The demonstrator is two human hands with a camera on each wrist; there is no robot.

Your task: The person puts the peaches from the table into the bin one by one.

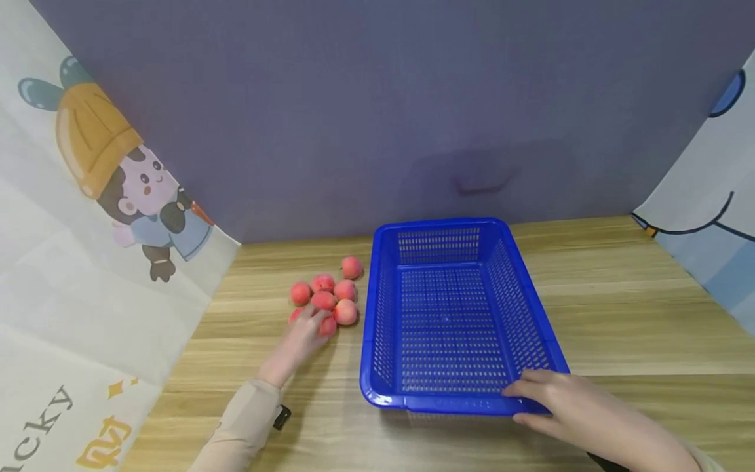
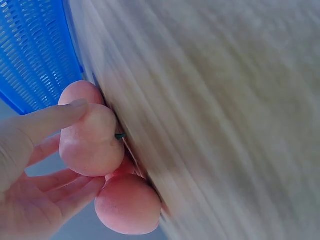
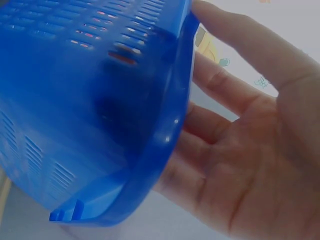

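A cluster of several pinkish-red peaches [image 1: 345,312] lies on the wooden table, left of a blue plastic basket [image 1: 436,402]. My left hand [image 1: 305,331] reaches into the near side of the cluster. Its thumb and fingers hold one peach [image 2: 92,145] with a small dark stem, seen in the left wrist view; another peach [image 2: 128,205] is right beside the fingertips. At the basket's near right corner, my right hand [image 1: 557,401] grips the rim [image 3: 172,120], thumb at the edge and fingers beyond it. Inside, the basket holds nothing.
A grey-purple panel [image 1: 330,118] rises behind the table. Printed cartoon sheets [image 1: 88,314] stand at the left and right sides. A small black object [image 1: 282,417] shows at the left sleeve. Wooden tabletop [image 1: 596,288] extends right of the basket.
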